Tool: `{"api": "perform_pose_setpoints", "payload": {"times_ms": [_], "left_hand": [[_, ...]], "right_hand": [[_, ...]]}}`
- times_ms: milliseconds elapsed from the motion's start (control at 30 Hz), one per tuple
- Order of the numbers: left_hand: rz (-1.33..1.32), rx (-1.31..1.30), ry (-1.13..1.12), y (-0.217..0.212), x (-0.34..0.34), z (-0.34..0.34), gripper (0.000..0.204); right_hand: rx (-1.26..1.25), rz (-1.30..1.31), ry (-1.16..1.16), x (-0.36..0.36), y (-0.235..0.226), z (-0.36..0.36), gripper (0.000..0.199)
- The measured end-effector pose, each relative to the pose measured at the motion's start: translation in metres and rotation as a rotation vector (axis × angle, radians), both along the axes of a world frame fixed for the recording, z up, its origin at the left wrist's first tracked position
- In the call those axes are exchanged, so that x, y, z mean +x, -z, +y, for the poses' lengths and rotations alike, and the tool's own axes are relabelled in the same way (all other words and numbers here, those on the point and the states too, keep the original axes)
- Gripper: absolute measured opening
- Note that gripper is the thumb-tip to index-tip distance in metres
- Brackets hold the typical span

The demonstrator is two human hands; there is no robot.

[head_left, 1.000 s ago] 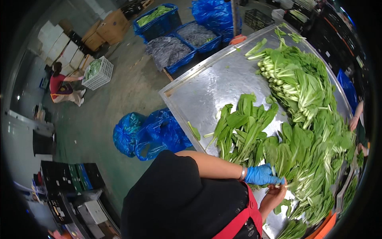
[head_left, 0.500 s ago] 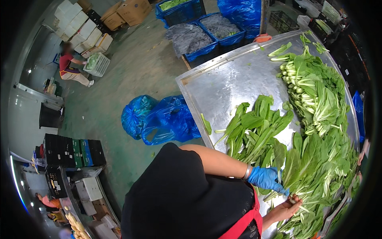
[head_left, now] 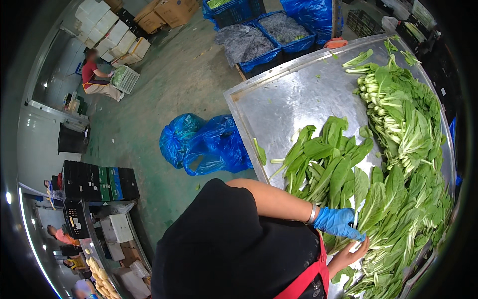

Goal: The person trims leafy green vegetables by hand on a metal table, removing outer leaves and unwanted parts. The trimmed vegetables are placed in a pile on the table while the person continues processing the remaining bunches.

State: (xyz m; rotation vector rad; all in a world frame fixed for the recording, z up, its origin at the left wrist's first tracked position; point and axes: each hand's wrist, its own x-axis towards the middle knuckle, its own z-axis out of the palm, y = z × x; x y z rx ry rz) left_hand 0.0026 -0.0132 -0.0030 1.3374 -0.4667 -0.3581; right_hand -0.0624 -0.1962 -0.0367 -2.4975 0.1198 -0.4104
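Note:
My left hand (head_left: 337,223), in a blue glove with a silver bangle at the wrist, is closed round a leafy green (head_left: 373,207) whose broad leaves point away from me. A narrow pale strip shows at its fingers; I cannot tell whether it is a stem. My bare right hand (head_left: 350,254) comes in from below, its fingertips pinched at the stem end against the gloved fingers. Left of the hands lies a loose heap of leaves (head_left: 323,159). To the right spreads a large pile of greens (head_left: 398,239), and beyond it are neatly stacked greens with white stems (head_left: 381,109).
The metal table (head_left: 279,99) has a raised rim. Blue plastic bags (head_left: 214,147) sit on the floor by its left edge. Blue-lined crates (head_left: 286,35) stand beyond its far edge. A person (head_left: 97,77) bends at a white crate (head_left: 127,79) far left.
My right hand has drawn left and a little up, closer against my gloved hand. The far person has bent lower by the white crate. The whole view has shifted slightly.

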Motion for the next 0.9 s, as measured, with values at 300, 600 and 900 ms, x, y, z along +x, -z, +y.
{"api": "perform_pose_setpoints", "payload": {"times_ms": [300,600,900], "left_hand": [[0.043,0.138,0.096,0.016,0.005,-0.006,0.048],[0.052,0.162,0.105,0.018,0.002,0.000,0.047],[0.071,0.183,0.108,0.021,0.002,0.001,0.046]], "right_hand": [[0.150,0.251,-0.188,-0.022,0.013,0.053,0.036],[0.119,0.139,-0.231,-0.024,0.030,0.048,0.038],[0.039,0.056,-0.222,-0.024,0.035,0.047,0.036]]}}
